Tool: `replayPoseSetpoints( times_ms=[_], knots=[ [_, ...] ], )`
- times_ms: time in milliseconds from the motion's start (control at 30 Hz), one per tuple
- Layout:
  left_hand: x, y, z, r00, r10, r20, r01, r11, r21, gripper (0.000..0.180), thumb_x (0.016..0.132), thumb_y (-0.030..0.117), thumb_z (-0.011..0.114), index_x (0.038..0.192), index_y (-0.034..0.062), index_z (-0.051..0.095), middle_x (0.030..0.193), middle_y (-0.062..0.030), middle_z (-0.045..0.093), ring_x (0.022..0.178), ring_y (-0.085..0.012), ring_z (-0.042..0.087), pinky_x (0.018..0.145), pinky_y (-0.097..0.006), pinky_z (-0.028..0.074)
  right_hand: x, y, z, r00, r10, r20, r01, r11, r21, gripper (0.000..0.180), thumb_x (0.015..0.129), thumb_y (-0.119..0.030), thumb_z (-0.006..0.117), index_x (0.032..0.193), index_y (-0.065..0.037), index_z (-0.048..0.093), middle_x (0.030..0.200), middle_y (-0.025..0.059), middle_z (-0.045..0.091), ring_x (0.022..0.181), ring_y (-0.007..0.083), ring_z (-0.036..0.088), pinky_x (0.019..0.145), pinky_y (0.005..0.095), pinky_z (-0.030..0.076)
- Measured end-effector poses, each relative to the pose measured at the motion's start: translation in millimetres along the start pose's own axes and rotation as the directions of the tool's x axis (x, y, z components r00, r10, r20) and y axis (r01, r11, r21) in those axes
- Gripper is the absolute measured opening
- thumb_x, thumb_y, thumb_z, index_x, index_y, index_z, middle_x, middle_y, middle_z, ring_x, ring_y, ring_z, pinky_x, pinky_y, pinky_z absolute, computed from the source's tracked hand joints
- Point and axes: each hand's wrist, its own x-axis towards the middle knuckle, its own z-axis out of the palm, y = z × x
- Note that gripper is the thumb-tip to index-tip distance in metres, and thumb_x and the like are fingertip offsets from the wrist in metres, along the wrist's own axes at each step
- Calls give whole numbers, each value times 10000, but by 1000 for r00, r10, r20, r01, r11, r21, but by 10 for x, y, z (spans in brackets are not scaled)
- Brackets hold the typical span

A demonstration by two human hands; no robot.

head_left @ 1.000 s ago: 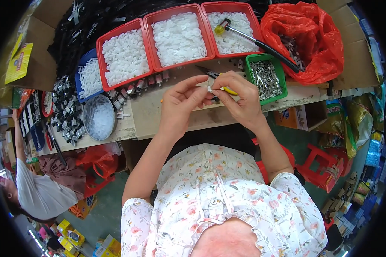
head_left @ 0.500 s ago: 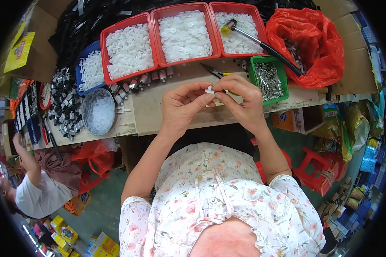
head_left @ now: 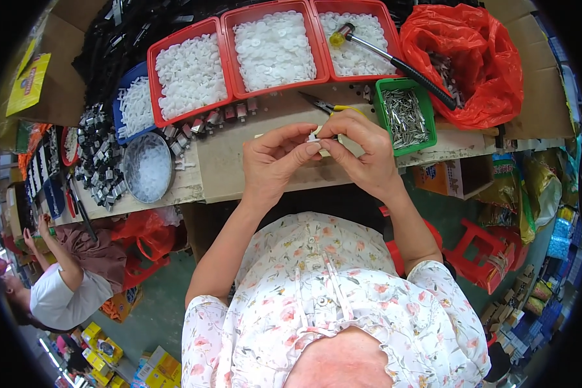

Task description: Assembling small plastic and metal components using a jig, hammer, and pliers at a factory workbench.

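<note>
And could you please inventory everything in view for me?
Red trays: three, red, back of bench
White pieces: many, white, in those trays
Hammer: one, black-gripped, across right red tray
Green tray: one, green, right, holding metal pins
Plastic bag: one, red, far right
Blue tray: one, blue, left of red trays
Round dish: one, grey, left
Pliers: one, yellow-handled, centre of bench
Black-and-silver parts: many, left
Cardboard boxes: several, brown, both sides
Stool: at least one, red, right
Co-worker: one, white top, left
Small white piece: one, white, centre
Left hand: one, bare, centre, pinching the piece
Right hand: one, bare, centre, also on it
</note>
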Motion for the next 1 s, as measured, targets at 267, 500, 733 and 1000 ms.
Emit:
replayPoseSetpoints(
  times_ms=[267,500,733,1000],
  knots=[
    [-75,-23,1,999,11,-37,-14,998,-65,309,879,19,732,1179,-25,675,994,-105,722,850,-158,704,780,-278,597,-34,-30,99,999,12,-44,-9,998,67,142,799,40,726,928,22,669,904,123,661,854,245,652,809,331,506],
    [-163,70,-168,900,432,49,-314,567,762,345,769,13,802,1105,48,730,969,-77,689,842,-189,648,723,-311,518,5,59,156,986,-112,125,149,930,-337,155,808,-25,709,953,-22,657,910,100,614,844,292,620,759,389,482],
    [-234,-62,-324,781,519,347,-463,109,879,293,720,44,798,1000,45,712,992,-95,639,945,-301,597,764,-402,502,-6,183,243,977,-71,201,146,911,-386,124,826,-81,682,935,-43,638,878,85,570,836,284,606,768,399,454],
    [-210,-145,-281,765,448,463,-488,-67,870,274,766,120,774,1025,62,707,1065,-79,637,1048,-279,585,829,-421,468,43,178,214,956,-26,291,145,906,-397,98,804,-69,677,894,-39,649,879,87,562,873,276,604,775,403,442]
  ],
)
